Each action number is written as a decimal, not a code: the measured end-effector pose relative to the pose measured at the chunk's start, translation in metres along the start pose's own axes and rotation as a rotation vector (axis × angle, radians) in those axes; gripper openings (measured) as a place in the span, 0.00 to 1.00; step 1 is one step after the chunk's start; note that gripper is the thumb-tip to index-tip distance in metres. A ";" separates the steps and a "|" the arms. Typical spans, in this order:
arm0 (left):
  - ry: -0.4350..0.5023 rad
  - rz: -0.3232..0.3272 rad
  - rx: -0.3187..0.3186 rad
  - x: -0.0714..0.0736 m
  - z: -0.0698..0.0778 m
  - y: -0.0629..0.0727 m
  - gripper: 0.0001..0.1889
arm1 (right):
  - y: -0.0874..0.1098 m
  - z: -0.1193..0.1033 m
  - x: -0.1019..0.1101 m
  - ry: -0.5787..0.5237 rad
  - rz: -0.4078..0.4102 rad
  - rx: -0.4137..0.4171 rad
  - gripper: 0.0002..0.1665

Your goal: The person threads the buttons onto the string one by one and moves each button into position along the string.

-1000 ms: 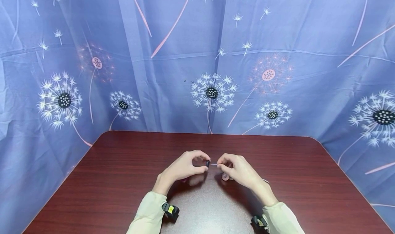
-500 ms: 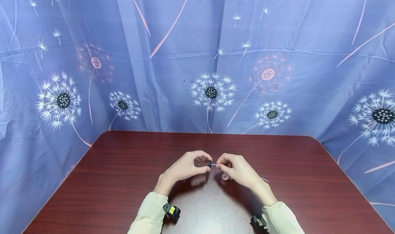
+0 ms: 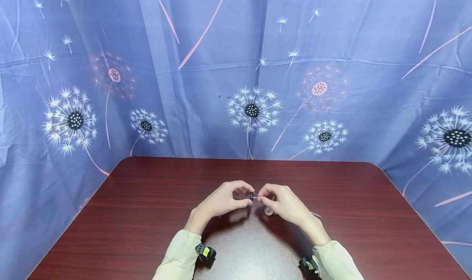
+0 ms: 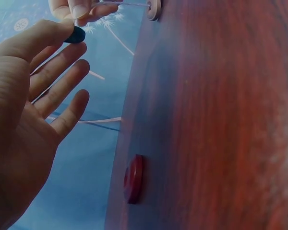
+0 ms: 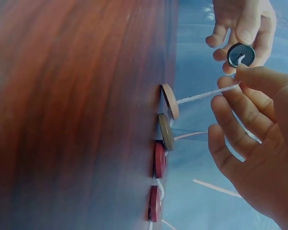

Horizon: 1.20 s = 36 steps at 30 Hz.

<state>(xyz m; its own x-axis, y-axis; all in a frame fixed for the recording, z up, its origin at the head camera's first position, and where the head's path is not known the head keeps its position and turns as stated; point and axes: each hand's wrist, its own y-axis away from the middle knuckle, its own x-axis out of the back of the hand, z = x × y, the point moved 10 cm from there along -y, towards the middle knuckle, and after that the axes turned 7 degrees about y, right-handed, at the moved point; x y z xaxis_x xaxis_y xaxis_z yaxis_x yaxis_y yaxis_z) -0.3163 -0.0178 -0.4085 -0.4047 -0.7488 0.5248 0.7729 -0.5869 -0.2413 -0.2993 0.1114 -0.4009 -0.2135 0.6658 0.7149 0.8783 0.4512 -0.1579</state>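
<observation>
My left hand (image 3: 223, 200) pinches a small dark button (image 5: 241, 55) between thumb and fingertip, its face toward my right hand. Opposite it, my right hand (image 3: 284, 204) pinches a white cord (image 5: 206, 95) near its end, and the short tip is at the hole in the button's middle. Below the right hand, a beige button (image 5: 170, 100), an olive-brown button (image 5: 166, 132) and two red buttons (image 5: 160, 159) are strung along the cord at the table. The other fingers of both hands are spread loosely.
A loose red button (image 4: 133, 179) lies on the brown table (image 3: 147, 198) below my left hand. The cord's tail (image 3: 316, 215) shows past my right wrist. A blue curtain with dandelions (image 3: 206, 108) hangs behind the table.
My left hand has shifted slightly right, bringing the dark button to the cord tip, which was apart from it before. The right hand has barely moved.
</observation>
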 end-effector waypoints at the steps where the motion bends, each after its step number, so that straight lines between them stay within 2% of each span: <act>1: 0.000 -0.002 -0.002 0.000 0.000 0.000 0.15 | 0.000 0.000 0.000 0.001 -0.001 0.000 0.02; 7: 0.014 -0.007 0.014 -0.002 -0.003 0.000 0.15 | -0.001 0.000 0.001 -0.004 0.004 -0.001 0.04; 15: 0.072 0.022 0.049 0.002 -0.006 0.000 0.14 | -0.001 0.001 0.003 0.004 0.023 0.002 0.04; 23: 0.076 0.022 0.042 0.002 -0.005 0.000 0.14 | 0.000 0.002 0.003 0.000 0.017 -0.009 0.04; 36: 0.025 -0.008 0.009 -0.006 0.001 -0.002 0.15 | 0.000 0.002 0.001 -0.001 0.006 0.001 0.02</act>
<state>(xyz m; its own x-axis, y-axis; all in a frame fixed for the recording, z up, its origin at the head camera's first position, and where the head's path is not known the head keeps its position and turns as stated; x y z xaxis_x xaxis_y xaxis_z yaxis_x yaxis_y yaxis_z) -0.3150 -0.0116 -0.4109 -0.4224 -0.7518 0.5063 0.7743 -0.5897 -0.2297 -0.3001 0.1127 -0.4015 -0.2084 0.6690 0.7134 0.8790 0.4479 -0.1633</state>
